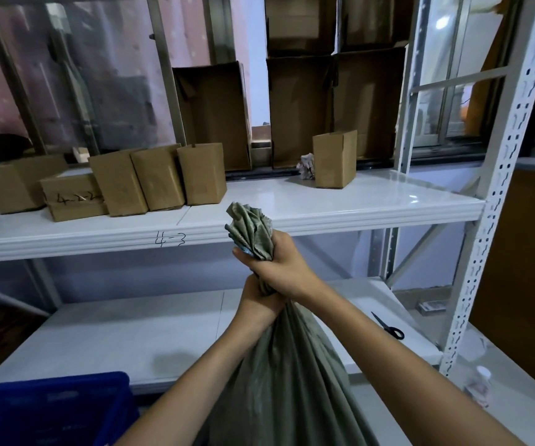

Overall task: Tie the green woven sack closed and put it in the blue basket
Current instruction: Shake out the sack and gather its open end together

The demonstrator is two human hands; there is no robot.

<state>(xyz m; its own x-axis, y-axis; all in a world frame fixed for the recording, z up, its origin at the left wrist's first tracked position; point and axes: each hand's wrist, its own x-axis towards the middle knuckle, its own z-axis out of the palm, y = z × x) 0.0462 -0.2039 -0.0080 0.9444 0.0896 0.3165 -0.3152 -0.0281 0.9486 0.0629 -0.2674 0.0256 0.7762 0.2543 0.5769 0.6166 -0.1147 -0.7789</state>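
The green sack (285,375) is held up in front of the shelving, its neck gathered into a tight bunch and gripped by both hands, one stacked above the other. The right hand (271,262) is wrapped around the upper part of the neck, fingers curled shut, with the crumpled mouth of the sack (250,223) sprouting out above the fist. The left hand (258,299) is clenched just below, touching the right, squeezing the same gathered fabric. The neck is likely being choked tight this way so a tie or knot can be made; no cord or knot can be seen yet, so the tying looks not yet done. What the sack holds cannot be told: the fabric hangs in long folds and the body runs out of view at the bottom. The blue basket (66,407) is seen low on the left, near the sack; only its rim and wall show, and its contents cannot be made out. Cardboard boxes (150,181) are lined along the upper shelf (356,207), closed or turned away, contents hidden. Scissors (388,326) are lying on the lower shelf (131,333), to the right of the sack.
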